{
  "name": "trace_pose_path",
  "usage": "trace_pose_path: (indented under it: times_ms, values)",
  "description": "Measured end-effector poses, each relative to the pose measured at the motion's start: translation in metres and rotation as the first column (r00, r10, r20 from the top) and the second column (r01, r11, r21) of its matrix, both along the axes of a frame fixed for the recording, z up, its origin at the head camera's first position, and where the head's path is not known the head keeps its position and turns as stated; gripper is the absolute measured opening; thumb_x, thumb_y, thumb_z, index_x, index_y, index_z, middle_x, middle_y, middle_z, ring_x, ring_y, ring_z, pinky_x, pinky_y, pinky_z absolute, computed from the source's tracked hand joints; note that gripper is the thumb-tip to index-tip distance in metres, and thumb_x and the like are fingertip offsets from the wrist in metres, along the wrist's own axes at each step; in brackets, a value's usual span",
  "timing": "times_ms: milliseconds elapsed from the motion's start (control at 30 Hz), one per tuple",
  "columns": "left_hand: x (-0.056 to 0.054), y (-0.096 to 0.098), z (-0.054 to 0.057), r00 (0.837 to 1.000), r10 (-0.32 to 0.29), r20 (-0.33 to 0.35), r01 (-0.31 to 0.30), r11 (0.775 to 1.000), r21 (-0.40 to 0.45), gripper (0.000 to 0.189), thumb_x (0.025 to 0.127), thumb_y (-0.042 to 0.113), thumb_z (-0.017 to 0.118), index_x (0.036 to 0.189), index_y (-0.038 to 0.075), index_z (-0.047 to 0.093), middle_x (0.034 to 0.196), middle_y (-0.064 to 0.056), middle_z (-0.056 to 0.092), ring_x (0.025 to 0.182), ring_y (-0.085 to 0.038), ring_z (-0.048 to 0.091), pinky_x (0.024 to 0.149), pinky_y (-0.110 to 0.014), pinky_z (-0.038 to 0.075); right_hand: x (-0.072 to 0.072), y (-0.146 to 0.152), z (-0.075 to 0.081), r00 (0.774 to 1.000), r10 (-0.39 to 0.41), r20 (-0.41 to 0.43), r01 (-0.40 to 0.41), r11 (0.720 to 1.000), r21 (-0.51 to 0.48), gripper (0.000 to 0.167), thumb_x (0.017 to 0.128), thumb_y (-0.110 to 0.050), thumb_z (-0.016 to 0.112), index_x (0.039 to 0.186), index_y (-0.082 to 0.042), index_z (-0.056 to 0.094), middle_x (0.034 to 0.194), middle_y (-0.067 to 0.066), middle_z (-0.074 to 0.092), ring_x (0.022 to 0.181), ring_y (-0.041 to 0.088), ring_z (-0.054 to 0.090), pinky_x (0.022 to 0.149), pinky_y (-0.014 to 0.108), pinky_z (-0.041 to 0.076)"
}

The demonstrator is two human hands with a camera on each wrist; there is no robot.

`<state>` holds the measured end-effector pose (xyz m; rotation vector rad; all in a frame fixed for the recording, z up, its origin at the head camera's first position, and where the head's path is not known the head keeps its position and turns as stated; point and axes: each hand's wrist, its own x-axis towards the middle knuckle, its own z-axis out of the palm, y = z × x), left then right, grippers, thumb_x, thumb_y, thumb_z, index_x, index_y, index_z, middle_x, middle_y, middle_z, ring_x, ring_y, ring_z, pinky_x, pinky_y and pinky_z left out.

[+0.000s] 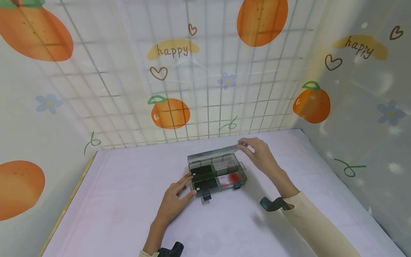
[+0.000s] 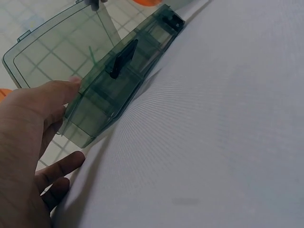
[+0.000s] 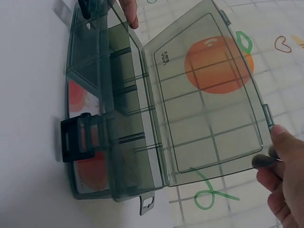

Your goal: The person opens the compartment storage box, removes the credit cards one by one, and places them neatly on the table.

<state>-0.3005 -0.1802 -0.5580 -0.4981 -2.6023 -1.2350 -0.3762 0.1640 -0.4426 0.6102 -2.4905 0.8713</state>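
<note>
Cream sleeve (image 1: 321,225), foreground | right-hand grip (image 1: 261,156) pinches raised translucent lid (image 3: 209,126) by its corner | left-hand grip (image 1: 174,200), spread apart, touches compartmented box (image 1: 223,189) on pale surface (image 1: 125,200)

left grip (image 1: 174,200) spread, right grip (image 1: 262,157) pinching

Printed curtains (image 1: 205,64) around a pale table (image 1: 128,200) suggest a makeshift booth.

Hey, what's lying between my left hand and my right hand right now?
The clear divided box, its lid raised, lies between your left hand and right hand; the head view shows this.
</note>
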Motion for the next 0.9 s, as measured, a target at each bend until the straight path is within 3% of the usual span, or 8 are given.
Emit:
trace_pose_path:
  times_ms: [133, 400, 633, 900]
  values:
    - [-0.002, -0.001, 0.0, 1.0, 0.0, 0.006, 0.0, 1.0, -0.008, 0.06, 0.093, 0.05, 0.067, 0.148, 0.028, 0.052, 0.154, 0.016, 0.042, 0.105, -0.012, 0.058, 0.086, -0.042, 0.046, -0.006, -0.002, 0.003, 0.999, -0.006, -0.038, 0.006, 1.0, -0.005, 0.022, 0.096, -0.014, 0.069, 0.116, -0.006, 0.072, 0.111, 0.011, 0.072, 0.106, 0.032, 0.065, 0.089, 0.049, 0.052]
    - [-0.006, -0.006, -0.001, 1.0, -0.012, 0.004, 0.012, 1.0, -0.005, 0.06, 0.095, 0.047, 0.066, 0.149, 0.026, 0.051, 0.154, 0.017, 0.041, 0.103, -0.01, 0.058, 0.089, -0.044, 0.046, -0.013, 0.003, 0.003, 0.976, 0.158, -0.148, -0.158, 0.987, 0.012, 0.032, 0.088, 0.003, 0.073, 0.12, 0.001, 0.071, 0.117, 0.014, 0.069, 0.109, 0.031, 0.066, 0.09, 0.041, 0.053]
    - [-0.007, -0.007, -0.001, 1.0, -0.008, 0.003, 0.008, 1.0, 0.015, 0.059, 0.094, 0.047, 0.067, 0.148, 0.028, 0.052, 0.153, 0.018, 0.042, 0.102, -0.011, 0.058, 0.088, -0.043, 0.047, -0.018, -0.001, 0.012, 0.987, 0.101, -0.128, -0.097, 0.995, 0.038, 0.025, 0.089, -0.001, 0.073, 0.113, -0.005, 0.073, 0.112, 0.01, 0.073, 0.108, 0.03, 0.066, 0.091, 0.045, 0.052]
    - [-0.006, -0.007, -0.003, 1.0, -0.021, 0.003, 0.021, 1.0, 0.005, 0.058, 0.095, 0.045, 0.067, 0.149, 0.028, 0.051, 0.153, 0.022, 0.041, 0.103, -0.009, 0.058, 0.089, -0.043, 0.047, -0.027, 0.001, 0.016, 0.987, 0.1, -0.125, -0.101, 0.995, 0.005, 0.021, 0.088, -0.002, 0.074, 0.109, -0.006, 0.075, 0.107, 0.007, 0.074, 0.102, 0.027, 0.068, 0.083, 0.043, 0.054]
